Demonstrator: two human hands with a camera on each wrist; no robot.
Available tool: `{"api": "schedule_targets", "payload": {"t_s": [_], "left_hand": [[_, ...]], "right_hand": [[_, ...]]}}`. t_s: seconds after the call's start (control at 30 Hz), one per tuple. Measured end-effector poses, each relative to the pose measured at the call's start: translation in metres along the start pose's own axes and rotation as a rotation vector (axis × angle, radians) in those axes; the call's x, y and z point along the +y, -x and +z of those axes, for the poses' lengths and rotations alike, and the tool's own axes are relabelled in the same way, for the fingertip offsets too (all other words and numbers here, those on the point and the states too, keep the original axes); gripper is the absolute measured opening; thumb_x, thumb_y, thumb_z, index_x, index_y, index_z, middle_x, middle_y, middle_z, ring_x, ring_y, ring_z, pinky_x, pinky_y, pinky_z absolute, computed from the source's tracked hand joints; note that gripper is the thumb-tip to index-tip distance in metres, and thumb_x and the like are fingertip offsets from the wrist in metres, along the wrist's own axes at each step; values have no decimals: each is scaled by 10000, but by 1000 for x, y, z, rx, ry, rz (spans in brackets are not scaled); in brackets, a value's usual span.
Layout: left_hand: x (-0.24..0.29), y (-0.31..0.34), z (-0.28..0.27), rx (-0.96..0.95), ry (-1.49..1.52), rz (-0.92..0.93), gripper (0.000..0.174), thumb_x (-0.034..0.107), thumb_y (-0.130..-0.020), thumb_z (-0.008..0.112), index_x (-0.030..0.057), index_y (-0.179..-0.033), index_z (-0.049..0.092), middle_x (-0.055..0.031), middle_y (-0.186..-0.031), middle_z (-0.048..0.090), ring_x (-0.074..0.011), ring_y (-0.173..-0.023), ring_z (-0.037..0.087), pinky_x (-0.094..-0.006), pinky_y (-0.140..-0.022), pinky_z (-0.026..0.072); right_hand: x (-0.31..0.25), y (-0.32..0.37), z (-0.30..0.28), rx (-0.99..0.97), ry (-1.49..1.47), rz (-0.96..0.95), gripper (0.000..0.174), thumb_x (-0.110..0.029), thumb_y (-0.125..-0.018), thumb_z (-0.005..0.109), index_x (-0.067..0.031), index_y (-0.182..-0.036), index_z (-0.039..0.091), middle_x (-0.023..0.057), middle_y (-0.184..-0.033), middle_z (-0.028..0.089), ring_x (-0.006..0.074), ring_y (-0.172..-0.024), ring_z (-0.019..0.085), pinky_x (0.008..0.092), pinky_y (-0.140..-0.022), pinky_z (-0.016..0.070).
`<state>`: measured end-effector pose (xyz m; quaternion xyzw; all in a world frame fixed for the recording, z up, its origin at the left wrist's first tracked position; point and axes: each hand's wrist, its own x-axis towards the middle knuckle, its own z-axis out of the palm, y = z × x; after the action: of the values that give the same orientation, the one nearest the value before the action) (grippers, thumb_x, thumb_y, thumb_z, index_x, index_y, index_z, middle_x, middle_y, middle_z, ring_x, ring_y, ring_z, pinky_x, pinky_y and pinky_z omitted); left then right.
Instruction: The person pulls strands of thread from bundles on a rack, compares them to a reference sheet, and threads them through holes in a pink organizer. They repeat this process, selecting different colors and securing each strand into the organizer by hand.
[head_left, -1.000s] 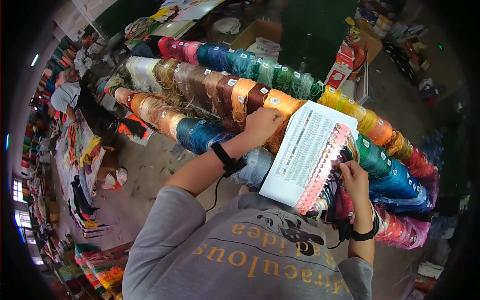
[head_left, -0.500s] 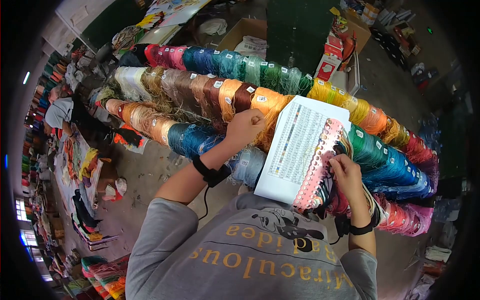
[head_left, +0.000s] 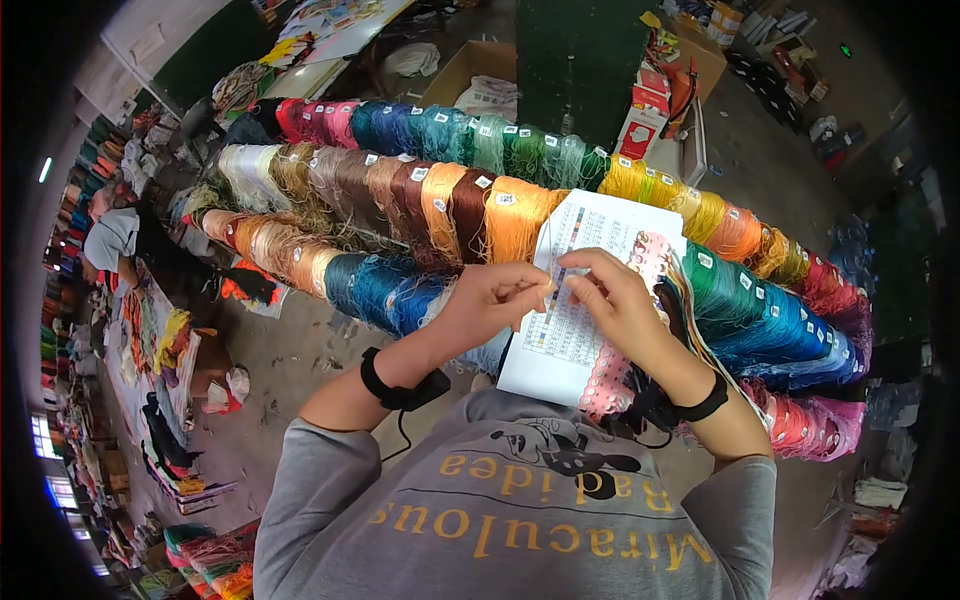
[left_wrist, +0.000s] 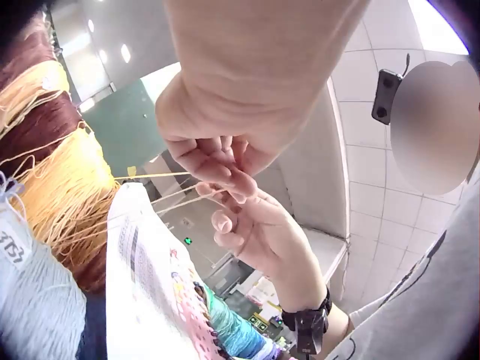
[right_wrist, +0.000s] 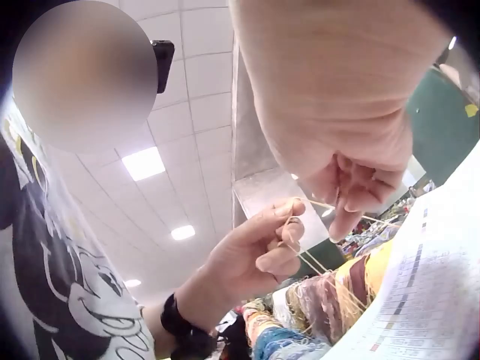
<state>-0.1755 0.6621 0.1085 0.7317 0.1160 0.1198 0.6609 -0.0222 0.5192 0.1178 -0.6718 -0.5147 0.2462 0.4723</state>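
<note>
Pale yellow-orange thread (left_wrist: pixel 172 175) runs from the orange yarn skein (head_left: pixel 520 208) up to both hands. My left hand (head_left: pixel 500 297) pinches strands between thumb and fingertips, seen clearly in the right wrist view. Close beside it, my right hand (head_left: pixel 625 305) has its thumb and index finger on the same thread, other fingers bent. Both hands are raised over a white printed chart (head_left: pixel 535 370), which lies across the skeins. On the chart is a pink card (head_left: pixel 605 385) with a row of holes and coloured threads through them, partly hidden by the right forearm.
Rows of labelled skeins stretch left and right, with brown (head_left: pixel 340 178), green (head_left: pixel 715 280) and blue (head_left: pixel 370 290) among them. Behind stand a cardboard box (head_left: pixel 455 85) and a red-white box (head_left: pixel 640 128). Another person (head_left: pixel 125 240) bends over a table at left.
My right hand has left the pink card's edge and moved left over the chart to meet my left hand. The left hand has drawn back slightly from the orange skein, pulling thread.
</note>
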Motion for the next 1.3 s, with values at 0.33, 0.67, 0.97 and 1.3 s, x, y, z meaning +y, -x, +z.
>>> {"api": "schedule_targets", "payload": {"t_s": [0.33,0.67,0.97,1.3], "left_hand": [[9,8,-3,-103,63,33,179,102,-912,552,-11,-1018,639,-34,-784,561,-60,-597,501,-203,-525,391],[-42,-7,-37,78,-77,36,167,107,-904,560,-21,-964,648,-19,-793,551,-64,-615,495,-202,-543,401],[-36,-37,12,-144,-72,-166,224,165,-894,554,-5,-999,655,-45,-818,630,-78,-624,553,-209,-565,447],[-61,-60,80,-338,100,-425,378,183,-921,517,-23,-1237,497,-131,-1083,615,-143,-694,624,-241,-574,486]], "right_hand": [[-21,-8,-33,68,353,-363,85,-114,-812,639,-40,-829,601,105,-1096,566,268,-999,549,340,-853,435],[-79,206,-237,1033,-36,-365,83,-66,-872,552,-8,-814,541,85,-883,629,119,-810,580,271,-824,449],[-65,221,-173,1501,737,-34,180,-125,-893,546,-3,-1015,595,63,-902,605,131,-721,575,245,-658,490],[73,85,-18,427,-45,322,103,-54,-866,591,13,-935,629,48,-647,605,84,-565,546,234,-516,437]]}}
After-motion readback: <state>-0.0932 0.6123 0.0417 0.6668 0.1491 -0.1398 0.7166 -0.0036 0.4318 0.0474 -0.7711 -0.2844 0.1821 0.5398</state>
